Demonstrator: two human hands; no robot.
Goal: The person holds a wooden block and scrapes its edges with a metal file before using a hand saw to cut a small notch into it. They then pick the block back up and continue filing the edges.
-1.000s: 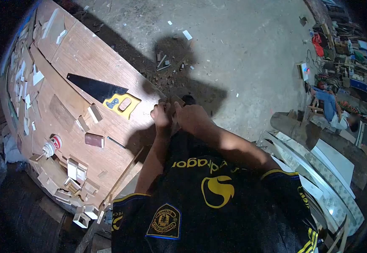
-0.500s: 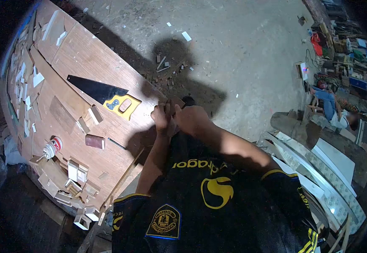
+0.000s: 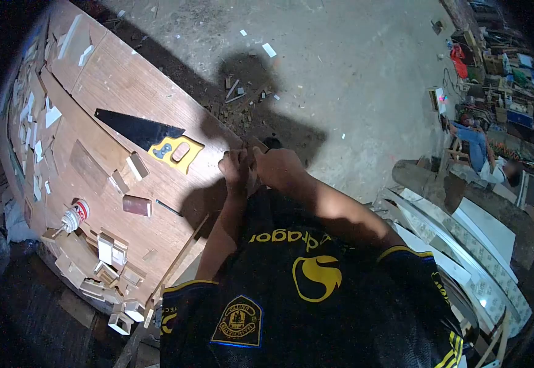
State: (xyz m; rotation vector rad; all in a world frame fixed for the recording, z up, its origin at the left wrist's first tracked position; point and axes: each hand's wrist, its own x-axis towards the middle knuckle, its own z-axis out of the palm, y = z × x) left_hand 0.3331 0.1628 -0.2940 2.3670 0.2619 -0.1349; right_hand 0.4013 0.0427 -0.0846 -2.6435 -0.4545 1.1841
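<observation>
My left hand (image 3: 234, 168) is closed at the right edge of the wooden table (image 3: 156, 227), with its fingers bent. Right beside it, my right hand (image 3: 277, 167) is closed too, around a small brown piece (image 3: 256, 147) that looks like wood and is mostly hidden. What the left fingers grip is too dark and small to tell. A handsaw (image 3: 141, 132) with a yellow handle lies flat on the table to the left of both hands. A brown block (image 3: 137, 205) and a thin dark pencil-like stick (image 3: 169, 208) lie below the saw.
A white and red can (image 3: 80, 210) stands on the table near wood offcuts (image 3: 112, 250). More scraps lie along the far left. On the floor are debris and, at right, long pale panels (image 3: 451, 245). A person (image 3: 478, 150) sits at the far right.
Both hands stay together at the table edge, with only a very small shift of the right hand and forearm. The whole view has moved slightly.
</observation>
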